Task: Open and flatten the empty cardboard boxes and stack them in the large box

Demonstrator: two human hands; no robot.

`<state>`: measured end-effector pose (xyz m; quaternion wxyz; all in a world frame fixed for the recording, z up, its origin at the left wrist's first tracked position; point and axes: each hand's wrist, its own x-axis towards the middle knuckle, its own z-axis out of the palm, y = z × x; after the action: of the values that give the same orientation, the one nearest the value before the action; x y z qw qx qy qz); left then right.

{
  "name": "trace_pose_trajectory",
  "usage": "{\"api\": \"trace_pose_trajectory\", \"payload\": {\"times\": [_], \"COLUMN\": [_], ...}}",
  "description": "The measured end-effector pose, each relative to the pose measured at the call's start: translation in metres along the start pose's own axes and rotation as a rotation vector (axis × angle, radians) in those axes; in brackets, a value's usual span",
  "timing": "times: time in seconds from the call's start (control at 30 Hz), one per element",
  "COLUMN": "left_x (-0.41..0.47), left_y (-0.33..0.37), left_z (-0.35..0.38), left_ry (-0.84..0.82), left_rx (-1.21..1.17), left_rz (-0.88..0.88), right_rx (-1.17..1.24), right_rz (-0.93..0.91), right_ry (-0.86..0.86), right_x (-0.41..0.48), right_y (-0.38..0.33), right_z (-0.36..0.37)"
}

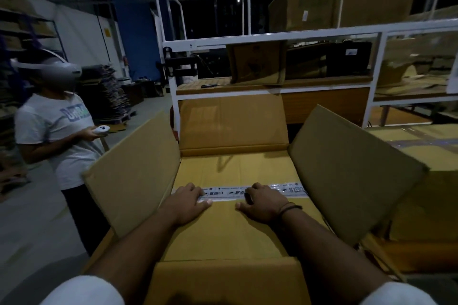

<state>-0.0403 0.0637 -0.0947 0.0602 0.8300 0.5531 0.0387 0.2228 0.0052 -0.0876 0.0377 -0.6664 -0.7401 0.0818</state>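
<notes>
A large cardboard box (138,181) stands open in front of me, its four flaps spread outward. Inside it lies flat brown cardboard (223,235) with a strip of printed clear tape (292,189) running across its middle. My left hand (188,202) and my right hand (262,203) both rest palm down on this cardboard, fingers reaching onto the tape. The fingers are spread and hold nothing. A dark band circles my right wrist.
A person in a white T-shirt (57,131) with a headset and a hand controller stands close to the left flap. A white metal workbench (272,37) with cardboard on it stands behind the box. More taped boxes (421,156) sit at the right. Shelving lines the left wall.
</notes>
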Motion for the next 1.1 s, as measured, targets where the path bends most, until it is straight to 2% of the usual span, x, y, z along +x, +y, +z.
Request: {"api": "trace_pose_trajectory", "payload": {"times": [0.1, 0.27, 0.43, 0.53, 0.7, 0.87, 1.1], "left_x": [-0.002, -0.004, -0.008, -0.012, -0.021, -0.036, -0.077], "left_y": [0.005, 0.011, 0.017, 0.027, 0.051, 0.088, 0.104], "left_z": [0.008, -0.008, -0.046, -0.073, -0.104, -0.124, -0.151], "left_ry": [-0.004, 0.109, 0.302, 0.431, 0.593, 0.597, 0.592], "left_rx": [0.013, 0.018, 0.014, 0.022, -0.104, -0.015, 0.025], "left_rz": [-0.035, -0.044, -0.027, -0.003, 0.051, 0.15, 0.172], "right_rx": [0.002, 0.024, -0.003, -0.012, -0.012, -0.051, -0.127], "right_rz": [0.014, 0.002, -0.077, -0.109, -0.14, -0.176, -0.162], "right_ry": [-0.015, 0.092, 0.313, 0.36, 0.431, 0.448, 0.502], "right_x": [-0.001, -0.004, -0.012, -0.019, -0.034, -0.049, -0.098], "right_y": [0.0, 0.001, -0.004, -0.011, -0.023, -0.03, -0.052], "right_z": [0.006, -0.004, -0.034, -0.065, -0.106, -0.125, -0.14]}}
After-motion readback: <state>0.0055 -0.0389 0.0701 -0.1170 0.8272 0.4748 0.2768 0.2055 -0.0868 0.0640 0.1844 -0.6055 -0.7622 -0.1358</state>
